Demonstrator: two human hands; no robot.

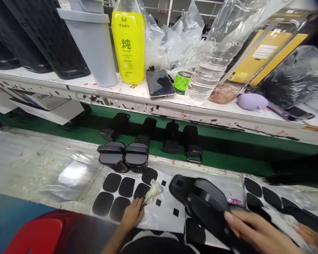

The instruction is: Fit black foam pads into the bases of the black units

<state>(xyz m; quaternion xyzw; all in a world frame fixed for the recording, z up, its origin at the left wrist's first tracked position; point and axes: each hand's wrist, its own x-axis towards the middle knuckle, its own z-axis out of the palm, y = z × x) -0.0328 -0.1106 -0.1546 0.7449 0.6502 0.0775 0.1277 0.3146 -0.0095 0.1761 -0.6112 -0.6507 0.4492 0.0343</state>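
Observation:
My right hand [254, 227] grips a long black plastic device [205, 203] with rounded ends, held tilted above the bench and slightly blurred. My left hand [133, 213] rests at a white sheet of black rounded-square stickers [160, 215], its fingers closed. A crumpled pale wad [153, 190] reaches from those fingertips across the sheet, and its lower end seems pinched there. Just behind the sheet, two black devices with grey tops [123, 155] stand upright side by side, touching.
A shelf [159, 102] spans the bench, carrying a grey cup [88, 46], a yellow bottle [129, 47], a phone [159, 83], green tape [182, 82] and a clear water bottle [210, 67]. Beneath it several black devices [171, 137] lie on green. A red stool [34, 233] is at lower left.

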